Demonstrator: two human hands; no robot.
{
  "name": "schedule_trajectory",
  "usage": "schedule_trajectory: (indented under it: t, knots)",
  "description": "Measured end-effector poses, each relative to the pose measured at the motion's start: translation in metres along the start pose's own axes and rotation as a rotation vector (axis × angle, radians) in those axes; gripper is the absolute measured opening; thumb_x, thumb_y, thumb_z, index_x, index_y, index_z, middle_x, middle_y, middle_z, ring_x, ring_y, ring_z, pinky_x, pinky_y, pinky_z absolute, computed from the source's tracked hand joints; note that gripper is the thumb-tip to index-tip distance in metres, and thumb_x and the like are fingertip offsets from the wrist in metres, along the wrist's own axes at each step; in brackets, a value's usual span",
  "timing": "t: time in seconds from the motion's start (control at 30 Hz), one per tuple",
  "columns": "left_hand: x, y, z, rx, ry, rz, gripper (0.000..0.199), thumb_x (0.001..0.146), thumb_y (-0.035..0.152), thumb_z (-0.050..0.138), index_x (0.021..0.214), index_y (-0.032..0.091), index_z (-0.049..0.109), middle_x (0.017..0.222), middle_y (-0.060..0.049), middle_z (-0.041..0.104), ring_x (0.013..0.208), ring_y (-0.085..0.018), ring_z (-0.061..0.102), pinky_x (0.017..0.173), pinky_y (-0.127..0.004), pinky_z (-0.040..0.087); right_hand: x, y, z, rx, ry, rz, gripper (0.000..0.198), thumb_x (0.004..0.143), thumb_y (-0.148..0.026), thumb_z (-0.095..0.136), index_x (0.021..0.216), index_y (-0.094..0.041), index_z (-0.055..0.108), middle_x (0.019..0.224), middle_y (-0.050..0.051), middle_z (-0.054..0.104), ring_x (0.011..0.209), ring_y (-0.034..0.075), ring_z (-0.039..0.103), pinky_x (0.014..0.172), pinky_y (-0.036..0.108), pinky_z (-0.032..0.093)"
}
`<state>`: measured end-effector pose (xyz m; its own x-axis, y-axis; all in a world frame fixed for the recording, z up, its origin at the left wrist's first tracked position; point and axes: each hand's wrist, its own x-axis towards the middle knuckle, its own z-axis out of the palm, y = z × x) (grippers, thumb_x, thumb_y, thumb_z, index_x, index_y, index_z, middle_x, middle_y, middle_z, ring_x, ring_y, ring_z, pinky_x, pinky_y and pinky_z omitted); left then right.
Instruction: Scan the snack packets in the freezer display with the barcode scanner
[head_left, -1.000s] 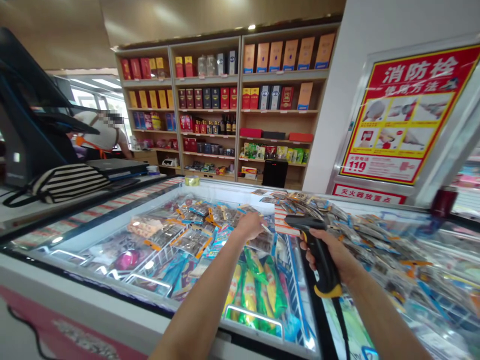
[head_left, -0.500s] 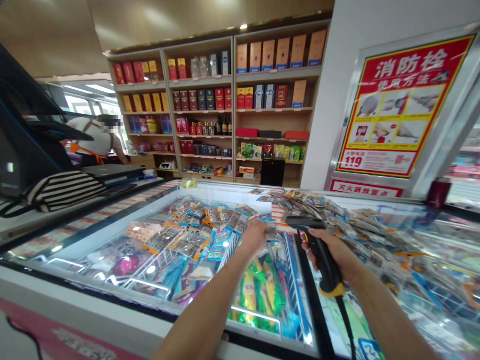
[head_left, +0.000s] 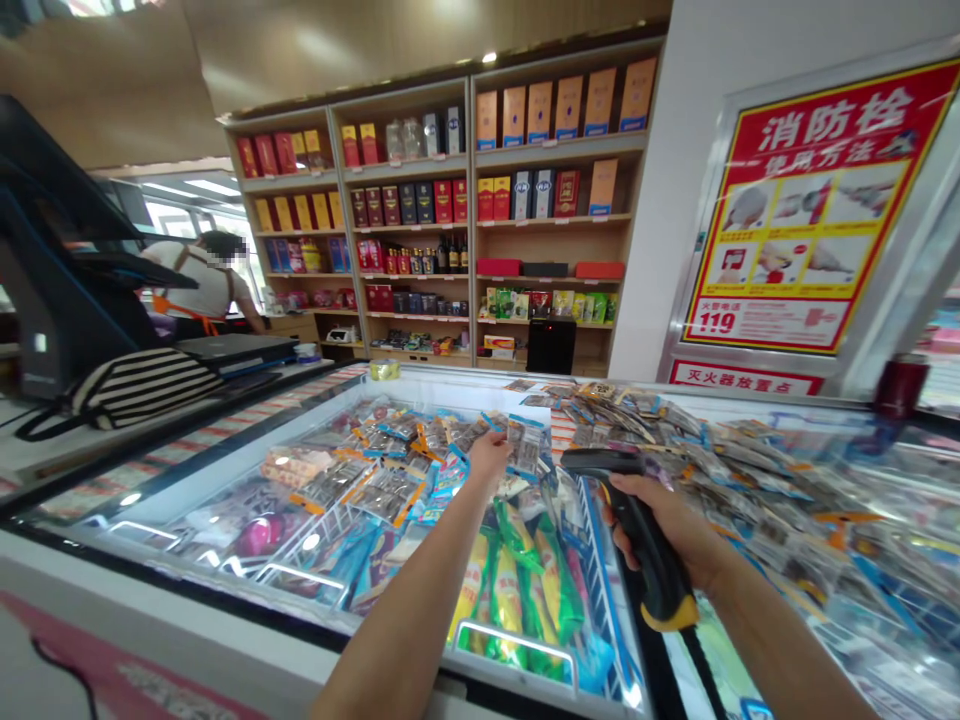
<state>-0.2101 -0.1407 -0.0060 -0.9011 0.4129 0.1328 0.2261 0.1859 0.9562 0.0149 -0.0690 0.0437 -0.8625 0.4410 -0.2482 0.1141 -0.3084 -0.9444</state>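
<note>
My right hand [head_left: 675, 525] is wrapped round a black and yellow barcode scanner [head_left: 649, 550], whose head points left and whose cord hangs down. My left hand [head_left: 489, 455] reaches out over the freezer and pinches the edge of a small clear snack packet [head_left: 528, 446] with dark contents and a blue edge. The packet hangs a little left of the scanner's head, apart from it. Similar snack packets [head_left: 386, 492] lie to the left of my left hand. Below my left arm, green and yellow ice-cream wrappers [head_left: 506, 590] lie in a wire basket.
A heap of packets [head_left: 750, 480] covers the freezer's right side. The white freezer rim [head_left: 187, 590] runs along the front. A striped pouch [head_left: 142, 388] and a dark checkout screen [head_left: 67, 250] stand at left. A person [head_left: 199, 275] is behind them. Shelves [head_left: 409, 165] line the back.
My left hand has shifted slightly left and up, and the packet beside it now shows more fully. The scanner has moved slightly left at its head, still in my right hand.
</note>
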Motion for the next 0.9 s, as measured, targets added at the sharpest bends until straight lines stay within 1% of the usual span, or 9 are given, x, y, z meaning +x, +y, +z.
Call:
schedule_trajectory:
  t: [0.07, 0.2, 0.27, 0.37, 0.47, 0.57, 0.7, 0.8, 0.9]
  knots:
    - [0.003, -0.002, -0.003, -0.123, 0.049, -0.032, 0.026, 0.064, 0.01, 0.05, 0.088, 0.012, 0.059, 0.073, -0.004, 0.062, 0.066, -0.013, 0.057, 0.061, -0.022, 0.041, -0.001, 0.001, 0.004, 0.004, -0.003, 0.006, 0.022, 0.075, -0.035, 0.046, 0.069, -0.014, 0.049, 0.054, -0.001, 0.053, 0.034, 0.008, 0.046, 0.03, 0.021, 0.041]
    - [0.006, -0.001, -0.005, -0.271, 0.129, -0.048, 0.03, 0.063, 0.011, 0.052, 0.093, 0.012, 0.057, 0.067, -0.002, 0.06, 0.06, -0.011, 0.055, 0.058, -0.021, 0.041, -0.007, 0.001, 0.012, 0.004, -0.02, -0.007, 0.023, 0.076, -0.034, 0.045, 0.065, -0.014, 0.05, 0.051, -0.002, 0.052, 0.032, 0.007, 0.045, 0.028, 0.02, 0.039]
    - [0.006, 0.0, -0.006, -0.343, 0.143, -0.034, 0.03, 0.061, 0.01, 0.053, 0.091, 0.012, 0.057, 0.065, -0.001, 0.059, 0.058, -0.01, 0.054, 0.057, -0.02, 0.041, -0.01, 0.001, 0.014, 0.019, -0.041, -0.013, 0.023, 0.076, -0.033, 0.044, 0.064, -0.014, 0.05, 0.05, -0.002, 0.051, 0.031, 0.007, 0.045, 0.029, 0.02, 0.04]
    - [0.007, 0.003, -0.007, -0.45, 0.159, -0.003, 0.027, 0.057, 0.008, 0.056, 0.083, 0.013, 0.06, 0.059, 0.001, 0.057, 0.055, -0.009, 0.053, 0.056, -0.02, 0.04, -0.012, 0.0, 0.014, 0.049, -0.066, -0.016, 0.023, 0.075, -0.033, 0.045, 0.066, -0.014, 0.051, 0.051, -0.002, 0.052, 0.032, 0.007, 0.046, 0.029, 0.021, 0.041]
    - [0.008, 0.004, -0.009, -0.533, 0.171, 0.028, 0.026, 0.054, 0.006, 0.058, 0.08, 0.013, 0.06, 0.055, 0.002, 0.055, 0.051, -0.009, 0.05, 0.054, -0.021, 0.038, -0.012, 0.001, 0.014, 0.055, -0.069, -0.015, 0.022, 0.075, -0.033, 0.046, 0.067, -0.014, 0.052, 0.052, -0.002, 0.053, 0.032, 0.007, 0.046, 0.029, 0.02, 0.04]
    - [0.01, 0.002, -0.012, -0.532, 0.175, 0.032, 0.028, 0.054, 0.005, 0.057, 0.081, 0.013, 0.06, 0.054, 0.003, 0.054, 0.05, -0.009, 0.049, 0.054, -0.021, 0.037, -0.012, 0.0, 0.014, 0.05, -0.056, -0.012, 0.023, 0.075, -0.034, 0.046, 0.068, -0.014, 0.051, 0.052, -0.001, 0.054, 0.031, 0.007, 0.046, 0.028, 0.02, 0.04]
    - [0.014, -0.002, -0.014, -0.452, 0.201, 0.029, 0.029, 0.055, 0.008, 0.056, 0.084, 0.013, 0.06, 0.055, 0.003, 0.054, 0.048, -0.008, 0.047, 0.051, -0.021, 0.035, -0.014, -0.002, 0.017, 0.017, -0.027, -0.01, 0.021, 0.075, -0.032, 0.046, 0.068, -0.013, 0.051, 0.052, -0.001, 0.054, 0.03, 0.008, 0.046, 0.028, 0.02, 0.04]
    - [0.017, -0.005, -0.014, -0.443, 0.19, 0.032, 0.03, 0.055, 0.01, 0.056, 0.085, 0.013, 0.06, 0.056, 0.003, 0.054, 0.047, -0.007, 0.045, 0.05, -0.02, 0.034, -0.016, -0.002, 0.02, 0.003, -0.001, -0.032, 0.02, 0.075, -0.031, 0.046, 0.066, -0.014, 0.05, 0.051, -0.001, 0.053, 0.03, 0.008, 0.045, 0.027, 0.02, 0.039]
    - [0.018, -0.005, -0.014, -0.458, 0.178, 0.053, 0.03, 0.053, 0.012, 0.058, 0.084, 0.012, 0.06, 0.056, 0.003, 0.054, 0.049, -0.008, 0.047, 0.051, -0.021, 0.034, -0.018, -0.002, 0.022, 0.002, -0.004, -0.036, 0.02, 0.074, -0.031, 0.047, 0.064, -0.014, 0.05, 0.05, -0.002, 0.052, 0.03, 0.007, 0.045, 0.027, 0.02, 0.039]
